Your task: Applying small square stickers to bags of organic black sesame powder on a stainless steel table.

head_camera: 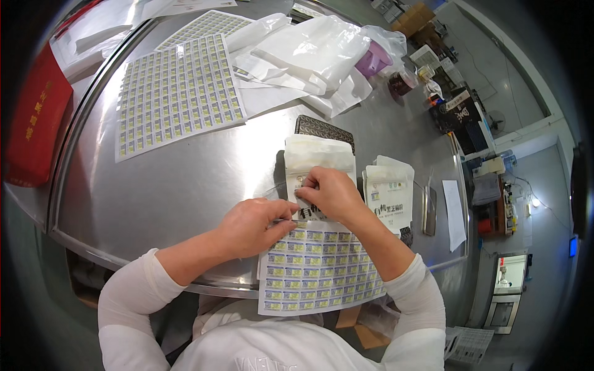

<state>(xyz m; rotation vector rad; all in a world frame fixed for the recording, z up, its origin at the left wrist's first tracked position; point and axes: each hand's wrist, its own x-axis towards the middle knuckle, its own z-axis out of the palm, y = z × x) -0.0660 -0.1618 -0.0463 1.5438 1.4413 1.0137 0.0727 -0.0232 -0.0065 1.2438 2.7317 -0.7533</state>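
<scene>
A white stand-up pouch (pixel 320 155) with dark printing lies flat before me, on top of a dark patterned item (pixel 325 127). My right hand (pixel 332 192) rests on the pouch's face, thumb and fingertips drawn together at its left side; whether something small is under them is hidden. My left hand (pixel 257 225) pinches the top edge of a sheet of small stickers (pixel 320 269) between thumb and forefinger. This sheet overlaps the pouch's lower end and hangs over the table's front edge. More white pouches (pixel 389 199) lie stacked to the right, the top one bearing a small sticker.
Larger sticker sheets (pixel 178 92) lie at the back left of the steel table (pixel 185 181). Crumpled white plastic (pixel 315 51) and a purple container (pixel 372 60) sit behind. A phone (pixel 429 211) and white paper (pixel 454 215) are at right, a red box (pixel 37 120) far left.
</scene>
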